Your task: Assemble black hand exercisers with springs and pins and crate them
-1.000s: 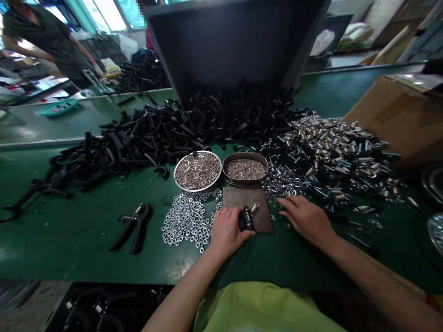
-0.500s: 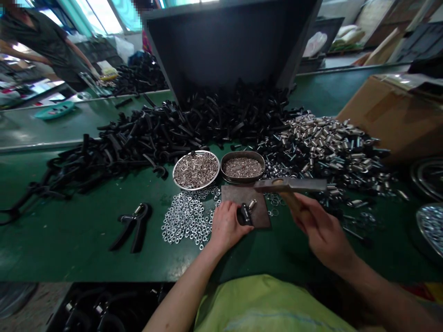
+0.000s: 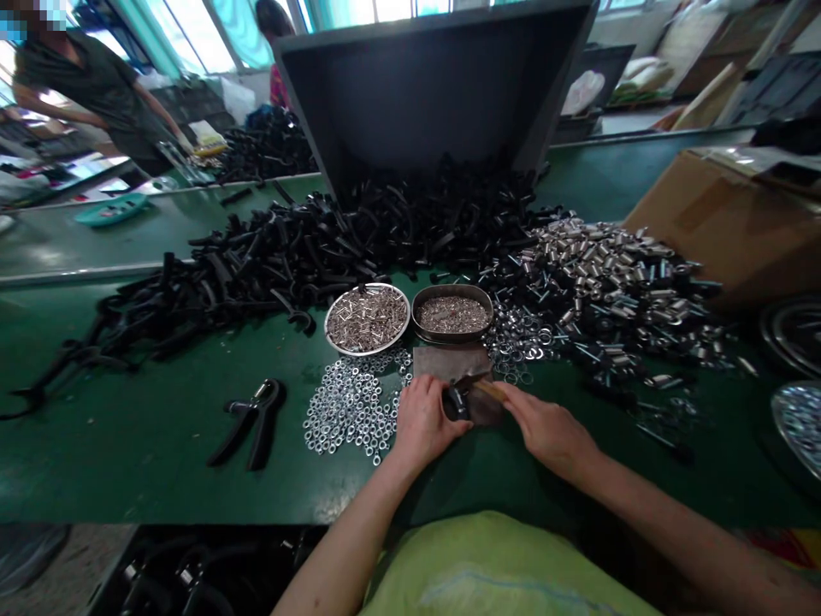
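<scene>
My left hand (image 3: 423,419) is closed on a black plastic clamp (image 3: 457,404), pressing it against a flat metal plate (image 3: 431,359). In my right hand (image 3: 555,432) is the wooden handle of a hammer (image 3: 488,391); its head is down at the clamp, and I cannot make out the exact contact. Left of my left hand lies a heap of small metal rings (image 3: 350,411). Behind the plate stand a round dish of metal pins (image 3: 367,318) and an oval tin of tiny metal parts (image 3: 451,313). A spring clamp (image 3: 250,423) lies on the table farther left.
Black plastic handles (image 3: 269,248) spill from a tipped grey bin (image 3: 442,85). To the right are a pile of springs and bolts (image 3: 616,274), a cardboard box (image 3: 731,222) and a metal bowl (image 3: 799,419). Another person (image 3: 90,94) stands across at the far left.
My right hand has swung the hammer down and left, from above the plate's right side onto the clamp. My left hand keeps its hold; the view has shifted slightly.
</scene>
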`<state>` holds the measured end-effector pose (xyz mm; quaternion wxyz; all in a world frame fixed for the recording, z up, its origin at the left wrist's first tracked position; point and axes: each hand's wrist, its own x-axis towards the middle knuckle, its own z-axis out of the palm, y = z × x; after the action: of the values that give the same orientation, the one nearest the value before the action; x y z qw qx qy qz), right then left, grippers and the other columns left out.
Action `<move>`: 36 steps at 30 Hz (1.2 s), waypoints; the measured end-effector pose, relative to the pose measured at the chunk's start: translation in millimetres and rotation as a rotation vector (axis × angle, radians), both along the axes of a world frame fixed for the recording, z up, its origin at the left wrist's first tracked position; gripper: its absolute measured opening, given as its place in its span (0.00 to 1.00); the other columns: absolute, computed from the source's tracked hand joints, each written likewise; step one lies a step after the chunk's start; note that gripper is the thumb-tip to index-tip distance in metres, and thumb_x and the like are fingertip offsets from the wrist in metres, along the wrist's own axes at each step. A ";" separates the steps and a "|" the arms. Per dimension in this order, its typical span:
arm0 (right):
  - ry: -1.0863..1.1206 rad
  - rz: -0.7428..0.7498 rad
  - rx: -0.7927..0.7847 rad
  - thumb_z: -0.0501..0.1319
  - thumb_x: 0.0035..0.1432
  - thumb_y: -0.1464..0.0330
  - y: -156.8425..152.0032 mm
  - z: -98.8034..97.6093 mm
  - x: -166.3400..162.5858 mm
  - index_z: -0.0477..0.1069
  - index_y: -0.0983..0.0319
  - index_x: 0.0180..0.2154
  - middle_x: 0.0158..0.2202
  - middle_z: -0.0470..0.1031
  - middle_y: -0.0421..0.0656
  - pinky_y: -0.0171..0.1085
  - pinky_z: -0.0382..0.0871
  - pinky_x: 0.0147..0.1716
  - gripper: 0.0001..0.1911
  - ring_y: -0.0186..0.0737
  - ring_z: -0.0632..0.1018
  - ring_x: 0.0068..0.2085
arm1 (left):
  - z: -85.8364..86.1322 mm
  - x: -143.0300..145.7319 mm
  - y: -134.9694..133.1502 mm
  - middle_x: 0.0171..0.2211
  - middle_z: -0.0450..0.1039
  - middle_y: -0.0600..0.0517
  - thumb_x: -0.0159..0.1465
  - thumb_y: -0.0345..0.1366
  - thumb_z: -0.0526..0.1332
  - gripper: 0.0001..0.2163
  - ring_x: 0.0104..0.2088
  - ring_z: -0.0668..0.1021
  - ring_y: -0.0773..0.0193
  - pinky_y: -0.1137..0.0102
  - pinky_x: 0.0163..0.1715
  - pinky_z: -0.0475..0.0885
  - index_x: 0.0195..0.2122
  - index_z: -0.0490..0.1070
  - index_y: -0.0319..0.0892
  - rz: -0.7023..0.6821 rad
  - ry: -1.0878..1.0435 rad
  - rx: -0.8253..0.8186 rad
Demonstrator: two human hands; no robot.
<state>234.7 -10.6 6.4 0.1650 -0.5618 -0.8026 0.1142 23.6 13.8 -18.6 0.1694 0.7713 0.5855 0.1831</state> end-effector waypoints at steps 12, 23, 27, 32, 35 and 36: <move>-0.468 -0.413 0.283 0.47 0.64 0.63 -27.8 -47.4 95.9 0.69 0.64 0.52 0.35 0.76 0.51 0.43 0.67 0.28 0.21 0.52 0.76 0.34 | 11.6 -2.7 1.6 0.38 0.72 0.49 0.47 0.47 0.70 0.24 0.39 0.74 0.56 0.64 0.40 0.67 0.41 0.65 0.42 0.296 -0.609 -0.236; 0.355 -0.017 0.053 0.52 0.61 0.63 30.9 5.0 -50.4 0.73 0.58 0.40 0.39 0.79 0.44 0.38 0.73 0.39 0.13 0.42 0.79 0.40 | 29.5 -9.6 -7.0 0.44 0.75 0.48 0.58 0.35 0.62 0.14 0.43 0.76 0.58 0.64 0.45 0.70 0.46 0.70 0.43 -0.048 -0.716 -0.326; 0.097 -0.021 -0.008 0.53 0.61 0.64 41.7 -9.4 -40.0 0.74 0.56 0.38 0.39 0.80 0.40 0.40 0.74 0.34 0.12 0.44 0.81 0.36 | 33.4 -101.8 62.6 0.46 0.73 0.48 0.63 0.29 0.54 0.13 0.47 0.74 0.61 0.67 0.48 0.68 0.46 0.73 0.44 0.272 -0.129 0.103; -0.179 -0.002 -0.004 0.51 0.62 0.66 36.2 -19.7 -39.0 0.74 0.55 0.38 0.39 0.80 0.39 0.40 0.73 0.26 0.13 0.44 0.81 0.31 | 36.9 -201.5 149.8 0.50 0.68 0.43 0.59 0.24 0.51 0.17 0.53 0.67 0.50 0.58 0.50 0.65 0.42 0.76 0.43 0.514 0.201 0.141; -0.201 -0.002 -0.012 0.51 0.62 0.66 34.2 -19.4 -43.7 0.74 0.55 0.39 0.39 0.80 0.39 0.39 0.72 0.24 0.13 0.44 0.81 0.29 | 33.1 -218.8 172.6 0.45 0.70 0.41 0.57 0.25 0.54 0.12 0.52 0.68 0.48 0.56 0.50 0.64 0.33 0.77 0.42 0.531 0.203 0.110; -0.200 -0.009 -0.028 0.50 0.62 0.66 34.3 -19.6 -43.9 0.74 0.55 0.39 0.39 0.80 0.40 0.39 0.72 0.24 0.13 0.44 0.81 0.29 | 32.0 -220.2 176.2 0.44 0.70 0.40 0.57 0.25 0.54 0.11 0.52 0.68 0.48 0.56 0.50 0.63 0.30 0.76 0.42 0.536 0.188 0.109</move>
<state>190.8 23.8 -13.3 0.0765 -0.5763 -0.8108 0.0679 -196.5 190.0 13.4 0.0181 0.6106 0.7710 0.1801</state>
